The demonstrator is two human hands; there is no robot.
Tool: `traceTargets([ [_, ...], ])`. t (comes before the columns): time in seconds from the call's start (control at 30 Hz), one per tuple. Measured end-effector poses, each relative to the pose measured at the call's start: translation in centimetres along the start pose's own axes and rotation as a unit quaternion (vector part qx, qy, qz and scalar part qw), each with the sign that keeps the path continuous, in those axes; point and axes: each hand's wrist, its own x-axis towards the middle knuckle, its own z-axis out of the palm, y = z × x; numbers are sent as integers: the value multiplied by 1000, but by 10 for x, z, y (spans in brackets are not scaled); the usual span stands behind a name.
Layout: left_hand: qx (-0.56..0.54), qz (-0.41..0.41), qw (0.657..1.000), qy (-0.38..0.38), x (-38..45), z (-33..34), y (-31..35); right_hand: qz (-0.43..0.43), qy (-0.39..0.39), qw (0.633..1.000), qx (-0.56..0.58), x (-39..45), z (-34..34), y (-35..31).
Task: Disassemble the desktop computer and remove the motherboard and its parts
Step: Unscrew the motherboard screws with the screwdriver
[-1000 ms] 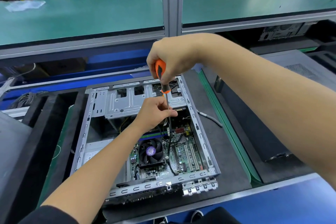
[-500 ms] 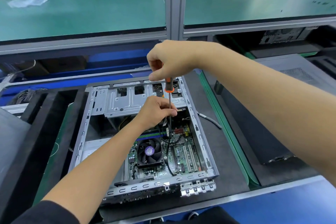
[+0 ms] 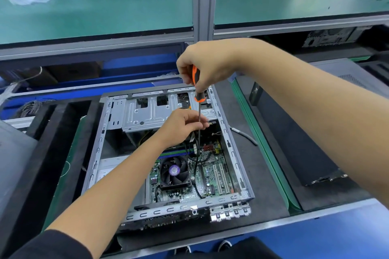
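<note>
Plainly, a screw-removal step is in hand. The open desktop case (image 3: 168,153) is laid on its side on a black foam mat (image 3: 263,185), and the motherboard (image 3: 210,174) is seen seated in the right half of its floor, with the CPU cooler fan (image 3: 174,172) and black cables (image 3: 195,176) on it. An orange-and-black screwdriver (image 3: 197,94) is gripped at the handle by the right hand (image 3: 206,65), fingers curled round it, above the drive cage (image 3: 151,115). The thin shaft is held nearly upright and is steadied by the left hand (image 3: 183,124), whose fingertips are pinched about it just below the cage's edge. The tip is lost among cables near the board's far edge, so the exact screw cannot be made out.

Little of the task is judged done: the board, fan and cables are all in place. For the next move, the tip would have to be kept square in the screw head while the handle is twisted, with downward pressure kept up so that the head is not stripped. A loosened screw would need catching before it drops among the components.
</note>
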Motion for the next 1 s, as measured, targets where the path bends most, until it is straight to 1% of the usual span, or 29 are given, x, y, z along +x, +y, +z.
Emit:
traceTargets([
  [0.07, 3, -1, 1000, 4, -2, 1, 1, -1, 0, 1000, 6, -2, 0, 1],
  [0.17, 12, 6, 999, 39, -3, 3, 2, 7, 37, 999, 13, -1, 5, 0],
  [0.3, 18, -3, 997, 70, -3, 4, 1, 36, 55, 996, 56, -1, 7, 0],
  [0.4, 21, -4, 997, 68, -2, 2, -2, 37, 57, 995, 72, -3, 8, -2],
  [0.6, 30, 20, 997, 68, -2, 4, -3, 35, 58, 996, 55, -3, 8, -2],
  [0.77, 30, 21, 998, 55, -1, 2, -2, 27, 44, 997, 59, -4, 5, -2],
  [0.93, 56, 21, 998, -25, -4, 0, 0, 9, 18, 1000, 15, -7, 3, -4],
  [1.0, 69, 17, 997, -15, -5, 0, -2, 5, 19, 1000, 10, -8, 3, -5],
])
